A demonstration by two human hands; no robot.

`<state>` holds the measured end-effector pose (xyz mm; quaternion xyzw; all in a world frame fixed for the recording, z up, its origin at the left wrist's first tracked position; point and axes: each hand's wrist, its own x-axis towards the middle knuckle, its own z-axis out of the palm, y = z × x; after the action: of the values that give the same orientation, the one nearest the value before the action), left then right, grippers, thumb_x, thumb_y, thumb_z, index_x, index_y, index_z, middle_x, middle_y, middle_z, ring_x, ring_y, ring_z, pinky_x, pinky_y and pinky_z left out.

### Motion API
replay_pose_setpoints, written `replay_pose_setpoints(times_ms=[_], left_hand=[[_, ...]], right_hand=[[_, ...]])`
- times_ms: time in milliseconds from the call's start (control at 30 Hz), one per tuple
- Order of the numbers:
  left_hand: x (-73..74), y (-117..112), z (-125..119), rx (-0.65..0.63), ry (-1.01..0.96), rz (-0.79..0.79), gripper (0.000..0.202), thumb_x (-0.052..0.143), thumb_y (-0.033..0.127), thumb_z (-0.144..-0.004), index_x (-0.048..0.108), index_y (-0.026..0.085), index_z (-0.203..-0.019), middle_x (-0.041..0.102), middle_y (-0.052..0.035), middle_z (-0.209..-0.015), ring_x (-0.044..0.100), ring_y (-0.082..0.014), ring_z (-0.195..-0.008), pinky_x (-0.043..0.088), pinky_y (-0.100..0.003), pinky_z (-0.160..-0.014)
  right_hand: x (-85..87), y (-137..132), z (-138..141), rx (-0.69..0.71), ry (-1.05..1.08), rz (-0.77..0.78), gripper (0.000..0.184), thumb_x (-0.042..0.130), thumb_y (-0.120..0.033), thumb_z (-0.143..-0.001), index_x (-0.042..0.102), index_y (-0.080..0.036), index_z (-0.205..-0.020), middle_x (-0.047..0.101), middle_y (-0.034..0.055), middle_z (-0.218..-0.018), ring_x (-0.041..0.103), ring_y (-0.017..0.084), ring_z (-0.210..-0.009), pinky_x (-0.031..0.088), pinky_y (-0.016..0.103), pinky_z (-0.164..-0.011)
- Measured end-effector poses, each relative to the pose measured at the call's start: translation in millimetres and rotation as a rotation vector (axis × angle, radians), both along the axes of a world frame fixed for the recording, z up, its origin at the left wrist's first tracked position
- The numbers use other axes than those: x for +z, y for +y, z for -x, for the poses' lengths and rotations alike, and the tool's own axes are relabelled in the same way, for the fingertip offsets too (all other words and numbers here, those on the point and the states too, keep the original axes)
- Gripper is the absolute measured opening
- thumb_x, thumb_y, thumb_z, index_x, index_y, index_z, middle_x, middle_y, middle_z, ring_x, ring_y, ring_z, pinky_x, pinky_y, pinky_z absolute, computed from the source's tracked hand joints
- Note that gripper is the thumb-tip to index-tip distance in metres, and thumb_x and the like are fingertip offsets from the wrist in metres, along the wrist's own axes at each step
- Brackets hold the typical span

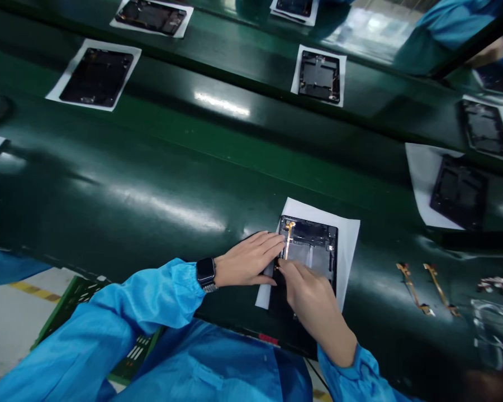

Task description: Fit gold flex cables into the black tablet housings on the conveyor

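In front of me a dark, open tablet housing (312, 231) lies on a sheet of white paper (351, 240). An orange flex cable (289, 240) runs down along the left side inside it. My left hand (251, 259) rests at the housing's left edge, fingers stretched out and thumb apart. Bent over the lower left of the housing, my right hand (308, 293) has its fingers pinched together at the cable's lower end. The exact fingertip contact is partly hidden by that hand.
Two loose flex cables (411, 287) lie right of the housing, near a clear plastic tray (497, 329). More housings on paper, such as one at the far left (96, 78) and one at the right (459, 192), lie along the green belt (171, 134). A green crate (129, 363) stands below the edge.
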<state>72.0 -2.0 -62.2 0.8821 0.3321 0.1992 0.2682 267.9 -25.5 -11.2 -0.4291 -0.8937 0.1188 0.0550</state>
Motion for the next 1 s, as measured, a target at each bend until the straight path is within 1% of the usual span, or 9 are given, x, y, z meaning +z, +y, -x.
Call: replay_pose_setpoints(times_ms=[100,200,333,633,733,800,900,933,1000], left_hand=[[-0.2,0,0,0.004,-0.013,0.000,0.085,0.066,0.050,-0.086,0.020,0.013,-0.147,0.033,-0.0215,-0.152,0.027,-0.0310,-0.145,0.024,-0.049,-0.119],[0.9,0,0,0.007,-0.007,-0.017,0.088,0.068,0.049,-0.084,0.020,0.012,-0.147,0.034,-0.0221,-0.151,0.027,-0.0305,-0.145,0.024,-0.049,-0.119],[2.2,-1,1,0.000,0.010,-0.035,0.088,0.069,0.048,-0.084,0.022,0.009,-0.146,0.033,-0.0221,-0.151,0.026,-0.0305,-0.145,0.023,-0.047,-0.120],[-1.3,-3,0,0.004,-0.002,-0.006,0.086,0.069,0.046,-0.085,0.021,0.010,-0.147,0.031,-0.0218,-0.153,0.024,-0.0306,-0.146,0.020,-0.048,-0.121],[4.2,-2,4,-0.011,-0.035,0.011,0.085,0.069,0.048,-0.084,0.025,0.011,-0.146,0.034,-0.0211,-0.151,0.029,-0.0311,-0.143,0.025,-0.048,-0.119],[11.2,4,7,0.026,-0.085,0.031,0.075,0.065,0.048,-0.087,0.031,0.013,-0.144,0.040,-0.0187,-0.147,0.036,-0.0284,-0.139,0.032,-0.044,-0.115],[21.8,27,0,0.177,-0.125,-0.010,0.041,0.053,0.035,-0.097,0.045,0.018,-0.133,0.047,-0.0131,-0.141,0.042,-0.0241,-0.132,0.038,-0.041,-0.110],[24.0,38,-6,0.212,-0.106,-0.047,0.034,0.051,0.031,-0.097,0.049,0.018,-0.129,0.048,-0.0123,-0.139,0.042,-0.0244,-0.131,0.038,-0.042,-0.109],[25.9,66,-21,0.208,-0.014,-0.107,0.032,0.055,0.029,-0.095,0.052,0.017,-0.124,0.051,-0.0127,-0.134,0.043,-0.0267,-0.128,0.038,-0.043,-0.106]], right_hand=[[4.8,6,1,0.054,-0.026,0.027,0.026,0.039,-0.002,-0.091,0.059,-0.014,-0.102,0.068,0.0107,-0.092,0.066,0.022,-0.075,0.052,0.032,-0.063],[6.4,10,-9,0.036,0.015,0.065,0.026,0.041,-0.002,-0.091,0.057,-0.016,-0.106,0.069,0.0089,-0.097,0.068,0.020,-0.079,0.053,0.029,-0.065],[5.2,9,-20,0.016,-0.013,0.026,0.025,0.041,-0.003,-0.091,0.057,-0.016,-0.105,0.070,0.0088,-0.095,0.068,0.020,-0.075,0.052,0.029,-0.063],[1.4,3,1,0.042,-0.046,-0.026,0.027,0.039,-0.001,-0.091,0.060,-0.012,-0.103,0.070,0.0116,-0.092,0.065,0.020,-0.070,0.048,0.028,-0.059],[0.2,4,-5,0.011,0.055,0.018,0.025,0.042,-0.005,-0.092,0.063,-0.013,-0.104,0.071,0.0112,-0.094,0.067,0.021,-0.076,0.051,0.029,-0.064],[-1.3,5,-18,-0.078,0.242,0.079,0.022,0.047,-0.010,-0.094,0.064,-0.014,-0.107,0.072,0.0102,-0.100,0.069,0.021,-0.084,0.053,0.031,-0.074],[-7.6,8,-43,-0.379,0.644,0.186,0.015,0.060,-0.022,-0.091,0.068,-0.019,-0.103,0.072,0.0075,-0.102,0.068,0.021,-0.092,0.054,0.033,-0.084],[-10.9,10,-51,-0.499,0.786,0.235,0.015,0.063,-0.025,-0.089,0.069,-0.020,-0.101,0.073,0.0067,-0.099,0.068,0.021,-0.090,0.054,0.033,-0.083],[-17.5,15,-62,-0.684,1.082,0.359,0.015,0.065,-0.029,-0.086,0.071,-0.020,-0.097,0.072,0.0053,-0.088,0.068,0.020,-0.080,0.055,0.033,-0.076]])
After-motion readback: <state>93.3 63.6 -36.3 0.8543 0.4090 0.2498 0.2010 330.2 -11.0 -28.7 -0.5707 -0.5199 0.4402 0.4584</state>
